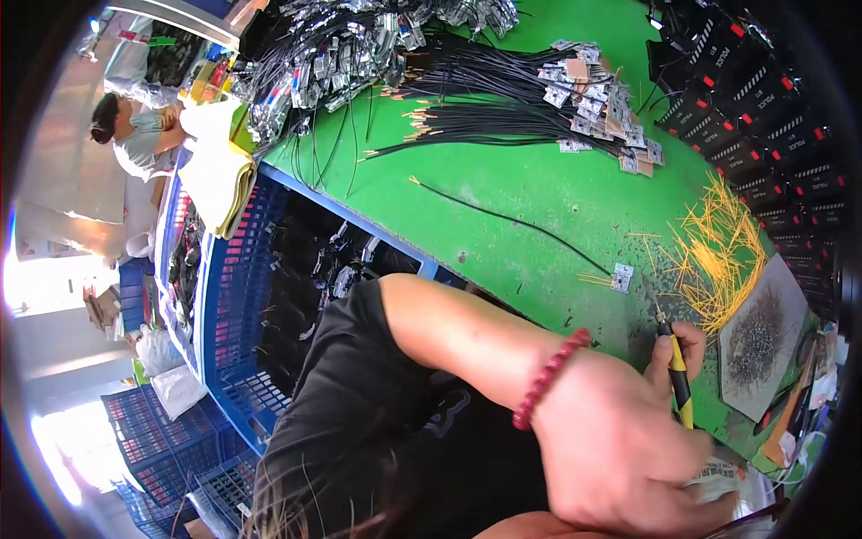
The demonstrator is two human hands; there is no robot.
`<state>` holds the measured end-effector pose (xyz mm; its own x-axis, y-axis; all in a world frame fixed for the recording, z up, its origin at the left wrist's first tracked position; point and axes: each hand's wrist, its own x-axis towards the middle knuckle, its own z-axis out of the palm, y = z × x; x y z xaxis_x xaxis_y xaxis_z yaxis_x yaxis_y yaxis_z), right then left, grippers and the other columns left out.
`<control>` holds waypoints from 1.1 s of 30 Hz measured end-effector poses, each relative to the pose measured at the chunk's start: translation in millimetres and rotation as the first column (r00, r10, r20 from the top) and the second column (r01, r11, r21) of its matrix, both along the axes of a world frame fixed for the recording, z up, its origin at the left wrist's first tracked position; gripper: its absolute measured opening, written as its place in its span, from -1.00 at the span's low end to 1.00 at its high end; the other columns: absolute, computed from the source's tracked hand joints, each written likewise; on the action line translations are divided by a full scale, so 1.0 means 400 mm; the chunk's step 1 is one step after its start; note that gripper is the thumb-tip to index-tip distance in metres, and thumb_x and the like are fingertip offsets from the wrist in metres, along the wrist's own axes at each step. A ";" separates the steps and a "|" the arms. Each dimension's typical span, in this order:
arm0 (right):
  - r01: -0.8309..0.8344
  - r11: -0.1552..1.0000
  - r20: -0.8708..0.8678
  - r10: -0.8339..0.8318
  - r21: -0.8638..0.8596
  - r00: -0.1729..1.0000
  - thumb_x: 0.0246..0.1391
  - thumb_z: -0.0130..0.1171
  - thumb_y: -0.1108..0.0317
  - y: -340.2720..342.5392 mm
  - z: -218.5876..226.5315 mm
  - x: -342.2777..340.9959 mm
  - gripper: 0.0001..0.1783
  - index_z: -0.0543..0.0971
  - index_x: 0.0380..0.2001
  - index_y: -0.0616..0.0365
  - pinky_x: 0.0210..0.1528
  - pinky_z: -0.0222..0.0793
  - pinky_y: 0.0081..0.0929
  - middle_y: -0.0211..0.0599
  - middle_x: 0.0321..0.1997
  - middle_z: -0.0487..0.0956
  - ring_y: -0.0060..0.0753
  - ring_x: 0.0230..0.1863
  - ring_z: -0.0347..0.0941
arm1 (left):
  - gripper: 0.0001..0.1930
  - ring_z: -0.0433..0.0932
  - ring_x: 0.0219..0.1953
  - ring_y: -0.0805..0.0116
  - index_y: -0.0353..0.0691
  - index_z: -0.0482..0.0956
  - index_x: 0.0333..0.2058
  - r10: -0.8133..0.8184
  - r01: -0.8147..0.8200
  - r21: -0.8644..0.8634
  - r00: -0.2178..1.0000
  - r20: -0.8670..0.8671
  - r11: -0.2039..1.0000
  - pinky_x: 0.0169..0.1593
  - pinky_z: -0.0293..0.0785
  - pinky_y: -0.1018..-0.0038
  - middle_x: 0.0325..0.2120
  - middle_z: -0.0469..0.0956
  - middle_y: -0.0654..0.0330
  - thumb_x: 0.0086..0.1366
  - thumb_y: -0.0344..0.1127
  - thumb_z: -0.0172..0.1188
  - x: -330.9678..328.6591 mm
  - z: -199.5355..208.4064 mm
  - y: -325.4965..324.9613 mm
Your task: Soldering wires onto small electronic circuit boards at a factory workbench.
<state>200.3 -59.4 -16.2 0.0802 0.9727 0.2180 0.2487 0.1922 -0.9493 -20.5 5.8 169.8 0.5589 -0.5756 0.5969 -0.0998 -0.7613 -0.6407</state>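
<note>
My right hand (687,350) is closed around a black-and-yellow soldering iron (680,368), its thin metal tip pointing up and left over the green table. Just beyond the tip lies a small white circuit board (621,278). A single black cable (521,220) runs left from the board to a bare copper-coloured end, and short yellow wires stick out at the board's left side. My left hand (620,440), with a red bead bracelet at the wrist, reaches across at lower right, below the iron. Its fingers are smeared by motion, so what they hold cannot be made out.
Yellow wires (723,251) lie heaped beside a grey slab (763,341) with dark residue. Bundled black cables with boards (503,117) and silvery-ended leads (341,72) cover the far table (386,207). Black cases stand at right. A blue crate (224,305) borders the left; another person (144,135) sits beyond.
</note>
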 end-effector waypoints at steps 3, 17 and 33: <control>-0.015 0.996 -0.095 0.007 -0.092 0.995 0.08 0.22 0.30 0.012 0.044 -0.017 -0.67 0.36 -0.17 0.18 -0.33 0.12 -0.69 -0.46 -0.35 0.32 -0.69 -0.39 0.15 | -0.87 0.49 -0.34 0.29 -0.26 0.42 -0.62 -0.028 0.152 -0.231 0.883 0.468 0.961 -0.54 0.31 0.42 -0.47 0.46 0.11 -0.15 -0.50 0.22 -0.025 -0.136 -0.020; -0.120 0.992 -0.144 0.113 -0.043 0.983 0.13 0.17 0.22 0.101 -0.009 -0.058 -0.56 0.37 -0.01 0.23 -0.41 0.30 -0.68 -0.29 -0.39 0.47 -0.62 -0.48 0.36 | -0.89 0.60 -0.32 0.13 -0.19 0.56 -0.37 0.747 -0.958 -0.257 0.077 -0.661 -0.128 -0.33 0.56 0.27 -0.35 0.53 0.12 0.18 -0.34 0.09 -0.399 -0.280 0.603; -0.205 0.972 -0.199 0.179 -0.113 0.963 0.17 0.13 0.17 0.106 0.005 -0.042 -0.54 0.35 0.00 0.27 -0.47 0.26 -0.67 -0.25 -0.44 0.56 -0.66 -0.54 0.32 | 0.43 0.09 0.35 -0.01 0.19 -0.24 0.39 0.189 -0.682 0.272 -0.520 -0.833 -0.679 0.25 0.12 -0.10 0.33 0.01 -0.08 -0.47 -0.20 0.57 -0.734 -0.137 0.790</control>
